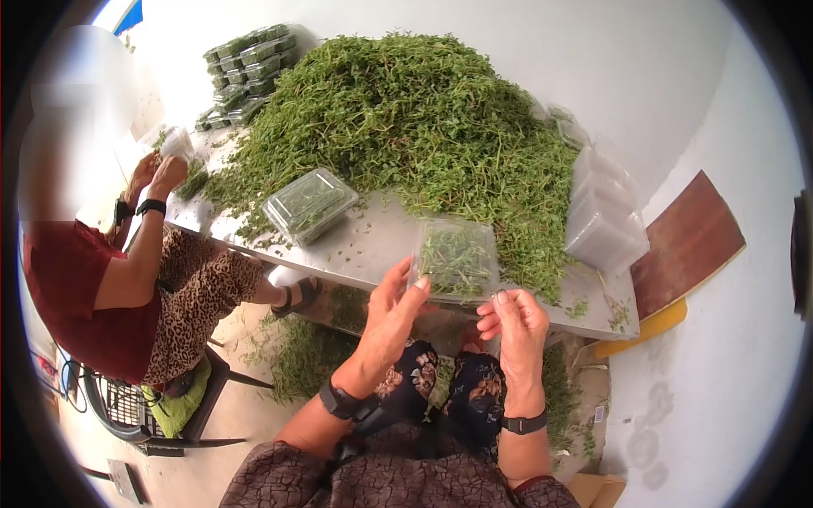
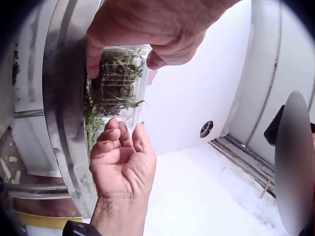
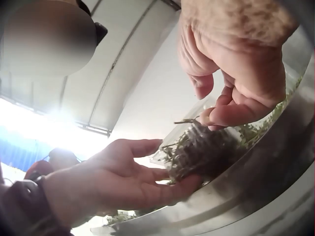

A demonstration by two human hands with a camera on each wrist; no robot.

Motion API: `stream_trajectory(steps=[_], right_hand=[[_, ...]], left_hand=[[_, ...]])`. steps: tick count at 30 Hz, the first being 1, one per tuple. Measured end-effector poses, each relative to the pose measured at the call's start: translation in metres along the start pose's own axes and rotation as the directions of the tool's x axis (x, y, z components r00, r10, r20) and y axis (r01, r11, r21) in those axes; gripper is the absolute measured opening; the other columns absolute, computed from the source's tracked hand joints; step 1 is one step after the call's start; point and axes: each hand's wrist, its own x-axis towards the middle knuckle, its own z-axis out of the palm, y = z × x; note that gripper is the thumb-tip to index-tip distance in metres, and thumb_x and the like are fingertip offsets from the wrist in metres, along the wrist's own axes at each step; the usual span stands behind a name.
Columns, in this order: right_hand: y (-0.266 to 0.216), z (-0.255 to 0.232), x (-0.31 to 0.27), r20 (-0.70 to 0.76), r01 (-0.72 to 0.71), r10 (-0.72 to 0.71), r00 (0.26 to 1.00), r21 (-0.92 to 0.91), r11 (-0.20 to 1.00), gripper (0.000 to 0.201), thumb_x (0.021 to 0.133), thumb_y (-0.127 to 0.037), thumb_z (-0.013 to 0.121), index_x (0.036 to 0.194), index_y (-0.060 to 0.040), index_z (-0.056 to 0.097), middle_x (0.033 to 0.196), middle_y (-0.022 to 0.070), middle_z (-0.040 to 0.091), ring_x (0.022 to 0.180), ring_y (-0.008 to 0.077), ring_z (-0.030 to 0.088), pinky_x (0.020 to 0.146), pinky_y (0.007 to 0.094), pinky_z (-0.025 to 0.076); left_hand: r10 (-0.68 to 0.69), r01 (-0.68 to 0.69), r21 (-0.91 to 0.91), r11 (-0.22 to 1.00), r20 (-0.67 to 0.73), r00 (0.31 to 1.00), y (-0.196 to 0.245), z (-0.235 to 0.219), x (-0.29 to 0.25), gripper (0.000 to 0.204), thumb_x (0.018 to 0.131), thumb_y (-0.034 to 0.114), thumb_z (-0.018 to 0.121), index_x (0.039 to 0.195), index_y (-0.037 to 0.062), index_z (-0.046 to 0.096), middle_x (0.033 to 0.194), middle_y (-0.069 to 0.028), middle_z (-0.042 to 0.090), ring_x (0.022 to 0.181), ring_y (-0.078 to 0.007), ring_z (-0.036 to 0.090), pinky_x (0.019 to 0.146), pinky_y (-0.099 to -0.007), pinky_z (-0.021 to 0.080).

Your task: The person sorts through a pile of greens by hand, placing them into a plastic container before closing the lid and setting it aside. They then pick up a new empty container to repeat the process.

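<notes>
A clear plastic clamshell box [image 1: 457, 254] filled with leafy green sprigs is at the table's front edge. My left hand [image 1: 389, 315] grips its left side, thumb at the top rim and fingers around the wall, as the left wrist view shows. Close to the box's near right corner is my right hand [image 1: 518, 326], its thumb and forefinger together. In the right wrist view they pinch a short thin stem [image 3: 185, 121] just above the greens in the box [image 3: 197, 147].
A big heap of greens [image 1: 406, 118] covers much of the metal table [image 1: 373, 229]. A closed filled box [image 1: 310, 205] lies to the left, nested boxes [image 1: 603, 212] stand right, and filled boxes [image 1: 246, 72] are stacked behind. Another person [image 1: 110, 279] sits at left.
</notes>
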Motion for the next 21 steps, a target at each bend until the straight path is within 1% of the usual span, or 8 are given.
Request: stream_trajectory(steps=[2, 5, 6, 8, 10, 15, 18, 21], right_hand=[[-0.002, -0.009, 0.005, -0.051, 0.077, -0.081, 0.995, -0.086, 0.993, 0.020, 0.096, -0.018, 0.058, 0.085, -0.0011, 0.059, 0.075, 0.0058, 0.065, 0.057, 0.0094, 0.059, 0.051, 0.0227, 0.048], [0.001, -0.032, 0.016, -0.118, 0.178, -0.211, 0.970, -0.242, 0.954, 0.023, 0.097, -0.017, 0.056, 0.083, 0.0004, 0.057, 0.073, 0.0059, 0.065, 0.057, 0.0100, 0.059, 0.052, 0.0238, 0.047], [0.003, -0.041, 0.021, -0.142, 0.205, -0.258, 0.956, -0.308, 0.929, 0.023, 0.097, -0.016, 0.055, 0.082, 0.0013, 0.056, 0.072, 0.0062, 0.064, 0.058, 0.0103, 0.060, 0.052, 0.0243, 0.046], [0.007, -0.056, 0.029, -0.177, 0.189, -0.258, 0.950, -0.333, 0.924, 0.022, 0.096, -0.013, 0.055, 0.080, 0.0022, 0.056, 0.070, 0.0069, 0.064, 0.057, 0.0106, 0.060, 0.053, 0.0253, 0.046], [0.016, -0.071, 0.039, -0.165, 0.204, -0.276, 0.947, -0.357, 0.912, 0.021, 0.096, -0.012, 0.055, 0.080, 0.0018, 0.056, 0.070, 0.0068, 0.064, 0.057, 0.0107, 0.060, 0.053, 0.0253, 0.046], [0.026, -0.075, 0.040, -0.148, 0.232, -0.323, 0.935, -0.436, 0.870, 0.019, 0.095, -0.012, 0.056, 0.080, 0.0007, 0.057, 0.067, 0.0060, 0.064, 0.056, 0.0098, 0.060, 0.051, 0.0250, 0.046], [0.021, -0.073, 0.039, -0.129, 0.273, -0.381, 0.915, -0.497, 0.824, 0.016, 0.092, -0.009, 0.059, 0.079, 0.0006, 0.057, 0.061, 0.0063, 0.063, 0.052, 0.0106, 0.061, 0.050, 0.0267, 0.048], [0.016, -0.074, 0.037, -0.134, 0.180, -0.265, 0.955, -0.449, 0.875, 0.021, 0.094, -0.010, 0.056, 0.077, 0.0014, 0.058, 0.069, 0.0059, 0.065, 0.056, 0.0086, 0.060, 0.052, 0.0235, 0.047]], left_hand=[[0.004, -0.003, 0.051, 0.999, -0.011, 1.000, 0.004, -0.001, 0.004, 0.057, 0.097, 0.026, 0.055, 0.141, -0.0041, 0.037, 0.129, -0.0140, 0.054, 0.110, -0.0199, 0.055, 0.087, -0.0332, 0.050], [0.106, -0.076, 0.208, 0.975, -0.140, 0.984, 0.005, -0.010, 0.021, 0.053, 0.098, 0.028, 0.050, 0.140, -0.0030, 0.040, 0.127, -0.0154, 0.054, 0.104, -0.0207, 0.057, 0.087, -0.0330, 0.049], [0.184, -0.114, 0.295, 0.949, -0.223, 0.957, 0.006, -0.005, 0.025, 0.048, 0.099, 0.027, 0.049, 0.137, -0.0014, 0.045, 0.108, -0.0090, 0.058, 0.090, -0.0152, 0.055, 0.078, -0.0288, 0.048], [0.286, -0.124, 0.541, 0.832, -0.227, 0.931, 0.010, -0.013, 0.035, 0.042, 0.100, 0.027, 0.045, 0.131, -0.0012, 0.050, 0.088, -0.0022, 0.053, 0.077, -0.0108, 0.047, 0.068, -0.0258, 0.042], [0.406, -0.191, 0.617, 0.764, -0.229, 0.885, 0.002, -0.023, 0.048, 0.040, 0.102, 0.029, 0.043, 0.126, -0.0021, 0.052, 0.079, 0.0004, 0.047, 0.071, -0.0095, 0.041, 0.063, -0.0254, 0.037], [0.482, -0.219, 0.625, 0.750, -0.288, 0.827, -0.015, -0.036, 0.062, 0.042, 0.103, 0.033, 0.040, 0.126, -0.0006, 0.050, 0.088, -0.0013, 0.050, 0.076, -0.0095, 0.044, 0.070, -0.0242, 0.041], [0.416, -0.251, 0.475, 0.843, -0.281, 0.865, -0.016, -0.045, 0.064, 0.041, 0.104, 0.033, 0.040, 0.127, 0.0006, 0.050, 0.095, -0.0013, 0.052, 0.081, -0.0107, 0.046, 0.073, -0.0262, 0.044], [0.392, -0.244, 0.465, 0.851, -0.252, 0.885, -0.010, -0.044, 0.060, 0.041, 0.104, 0.033, 0.039, 0.129, 0.0013, 0.049, 0.098, -0.0012, 0.051, 0.086, -0.0117, 0.047, 0.080, -0.0288, 0.046]])
